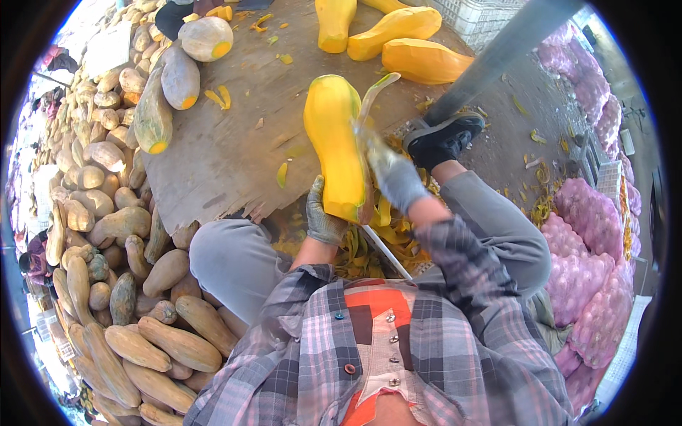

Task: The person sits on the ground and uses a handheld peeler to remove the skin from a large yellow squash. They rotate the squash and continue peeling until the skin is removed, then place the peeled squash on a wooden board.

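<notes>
A large, mostly peeled yellow squash (334, 144) stands lengthwise before me, some darker skin left along its lower right side. My left hand (325, 215), in a grey glove, grips its near end from the left. My right hand (391, 173), gloved and blurred by motion, is at the squash's right side, closed around a tool whose shape is too blurred to tell. A curling strip of peel (378, 90) rises beside the squash's upper right. Below the squash, a pale rod (386, 250) slants towards my lap over a heap of peelings (362, 253).
Unpeeled squashes (120, 226) are piled at the left; three with cut ends (181, 77) lie on the board (240, 154). Peeled squashes (407, 32) lie at the far side. A slanting metal pole (495, 64) stands by my shoe (445, 139). Pink mesh sacks (586, 266) line the right.
</notes>
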{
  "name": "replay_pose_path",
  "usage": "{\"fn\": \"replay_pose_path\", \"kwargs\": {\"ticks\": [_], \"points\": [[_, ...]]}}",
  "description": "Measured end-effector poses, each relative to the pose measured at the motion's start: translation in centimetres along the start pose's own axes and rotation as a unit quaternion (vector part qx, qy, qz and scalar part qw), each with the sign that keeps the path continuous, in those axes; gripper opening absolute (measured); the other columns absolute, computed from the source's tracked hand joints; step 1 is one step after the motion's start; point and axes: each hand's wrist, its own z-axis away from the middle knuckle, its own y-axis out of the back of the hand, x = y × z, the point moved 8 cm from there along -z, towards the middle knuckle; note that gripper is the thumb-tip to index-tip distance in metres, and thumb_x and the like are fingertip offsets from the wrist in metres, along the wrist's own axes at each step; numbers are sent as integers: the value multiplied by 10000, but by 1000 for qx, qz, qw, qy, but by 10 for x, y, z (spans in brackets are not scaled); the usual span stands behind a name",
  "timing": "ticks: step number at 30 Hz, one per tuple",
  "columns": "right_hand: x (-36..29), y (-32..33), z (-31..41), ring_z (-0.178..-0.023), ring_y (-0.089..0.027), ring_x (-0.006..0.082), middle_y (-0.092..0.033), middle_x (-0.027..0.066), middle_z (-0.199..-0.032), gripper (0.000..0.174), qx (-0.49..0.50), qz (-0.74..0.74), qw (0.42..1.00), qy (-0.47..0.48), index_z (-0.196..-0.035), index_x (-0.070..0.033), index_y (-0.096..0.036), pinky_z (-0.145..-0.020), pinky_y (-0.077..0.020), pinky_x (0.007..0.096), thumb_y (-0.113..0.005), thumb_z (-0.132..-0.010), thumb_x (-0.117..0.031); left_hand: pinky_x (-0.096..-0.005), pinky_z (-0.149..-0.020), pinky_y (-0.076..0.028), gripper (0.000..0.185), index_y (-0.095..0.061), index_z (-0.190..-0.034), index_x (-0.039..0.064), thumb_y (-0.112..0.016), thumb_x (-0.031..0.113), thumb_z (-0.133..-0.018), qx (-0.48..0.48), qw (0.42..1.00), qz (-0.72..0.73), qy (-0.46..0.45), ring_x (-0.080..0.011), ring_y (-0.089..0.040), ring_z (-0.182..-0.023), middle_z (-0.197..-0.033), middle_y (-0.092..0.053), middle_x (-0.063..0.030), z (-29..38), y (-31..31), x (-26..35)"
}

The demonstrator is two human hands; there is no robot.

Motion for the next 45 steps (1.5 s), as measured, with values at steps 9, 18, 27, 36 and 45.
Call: {"fn": "replay_pose_path", "kwargs": {"ticks": [9, 18, 27, 36, 45], "points": [[6, 40, 161, -945, -695, 371, -673, 281, -1080, 440, -8, -96, 991, 96, -1455, -120, -505, -840, -535, 411, -516, -1038, -260, -483, -1084, -434, 607, -517, -1411, 71, -517, 501, -982, -44, 997, -69, -12, -307, -578, -1236, -1349, -614, -120, -14, -5, -2], [5, 21, -124, -1167, -610, 394, -634, 240, -1264, 470, 20, -87, 996, 18, -1355, -109, -598, -976, -478, 422, -527, -997, -405, -440, -1055, -469, 525, -524, -1374, 41, -598, 370, -971, -28, 994, -106, 4, -281, -609, -1185, -1305, -631, -117, 1, 3, 6], [-18, 14, -88, -1005, -642, 460, -678, 268, -1078, 489, -10, 3, 1000, 18, -1212, -75, -669, -862, -507, 501, -417, -1016, -446, -458, -1045, -473, 529, -527, -1370, 34, -575, 382, -974, 1, 996, -80, -24, -295, -606, -1187, -1304, -629, -133, -2, -1, 3], [8, 15, 156, -896, -667, 406, -689, 247, -1035, 469, -61, 143, 966, 206, -1489, -131, -453, -806, -538, 464, -445, -1051, -299, -488, -1064, -461, 583, -504, -1400, 45, -569, 426, -964, -35, 995, -88, 6, -320, -595, -1202, -1330, -614, -144, -8, -19, -11], [56, 24, 34, -881, -600, 116, -664, 24, -1057, 395, -13, -418, 904, -95, -1394, -38, -554, -766, -472, 220, -524, -1053, -236, -487, -1077, -441, 593, -526, -1398, 76, -533, 485, -968, -59, 998, -35, 13, -319, -575, -1234, -1358, -604, -129, -6, -17, -3]]}}
